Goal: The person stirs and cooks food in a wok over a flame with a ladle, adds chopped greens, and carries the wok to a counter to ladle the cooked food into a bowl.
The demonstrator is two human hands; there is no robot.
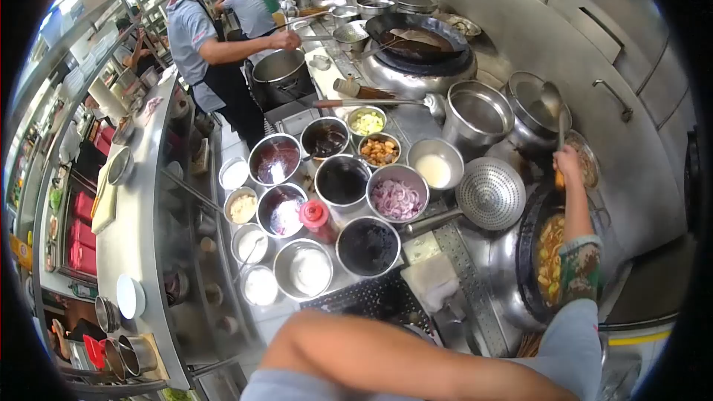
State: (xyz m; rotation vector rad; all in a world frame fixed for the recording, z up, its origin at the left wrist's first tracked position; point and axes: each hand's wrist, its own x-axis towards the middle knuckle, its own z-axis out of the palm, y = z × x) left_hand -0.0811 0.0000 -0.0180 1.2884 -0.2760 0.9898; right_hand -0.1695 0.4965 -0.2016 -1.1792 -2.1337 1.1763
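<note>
My right hand (569, 165), its fingers wrapped round the handle, holds a ladle (561, 122). The ladle's bowl is over a steel pot (526, 89) at the back right; whether it touches what is inside I cannot tell. Below my right forearm, a dark wok (529, 252) on the stove contains yellow chunks and strips in an orange-brown sauce (551, 249). My left forearm crosses the bottom of the view, bent at the elbow, and the left hand lies outside the picture. Left of the wok rests a perforated strainer (490, 193) with a long handle.
Steel pots of sauces and ingredients stand left, including sliced onions (397, 199), a red squeeze bottle (316, 215) and a pot of pale liquid (433, 171). Behind are a tall pot (479, 115) and a second wok (416, 37). A co-worker (204, 44) stands at the far left.
</note>
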